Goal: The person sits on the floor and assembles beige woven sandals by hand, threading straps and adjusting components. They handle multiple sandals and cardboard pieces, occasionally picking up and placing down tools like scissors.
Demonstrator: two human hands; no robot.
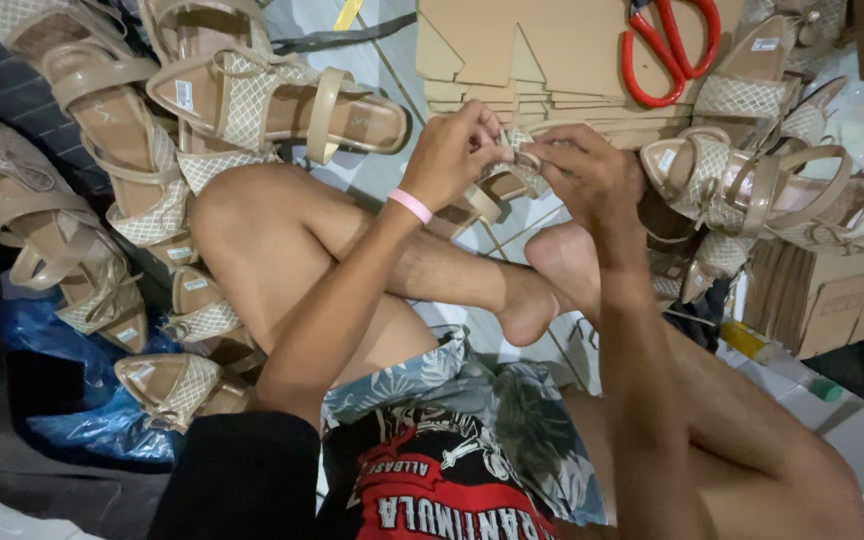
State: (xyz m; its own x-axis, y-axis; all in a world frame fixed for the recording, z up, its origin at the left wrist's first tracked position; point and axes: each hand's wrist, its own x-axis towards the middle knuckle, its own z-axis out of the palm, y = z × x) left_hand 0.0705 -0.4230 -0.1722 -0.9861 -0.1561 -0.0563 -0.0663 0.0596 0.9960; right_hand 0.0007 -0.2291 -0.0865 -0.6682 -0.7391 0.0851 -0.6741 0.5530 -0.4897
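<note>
Holding one beige sandal point(497, 185) at upper centre of the frame, both hands pinch it between them. Left hand point(457, 155) has fingers closed on the strap near the buckle; a pink wristband point(411, 205) sits on that wrist. Right hand point(592, 175) is closed too, fingertips gripping the same strap from the other side. Sandal hangs just above the crossed legs, in front of the cardboard.

Counts: two hands, one sandal in hand. Left pile of sandals point(122, 170), upper left down to mid left: roughly nine or ten visible, same beige with woven cream toe bands, some overlapping so exact count unclear. Right pile of sandals point(772, 180), upper right: about five or six, tangled, cannot tell exactly. One pair of red-handled scissors point(667, 50) at top right of centre, lying on a stack of flat cardboard sheets point(542, 60). More folded cardboard pieces point(832, 300) stand at right edge, several, count unclear. One blue plastic bag point(72, 350) at lower left under the left pile. One small green cap-like object point(825, 390) at lower right.

Surface: light tiled floor point(852, 440), person seated cross-legged on it, barefoot, in patterned shorts point(472, 430). Dark cloth point(12, 460) along left edge. Room beyond not visible.
</note>
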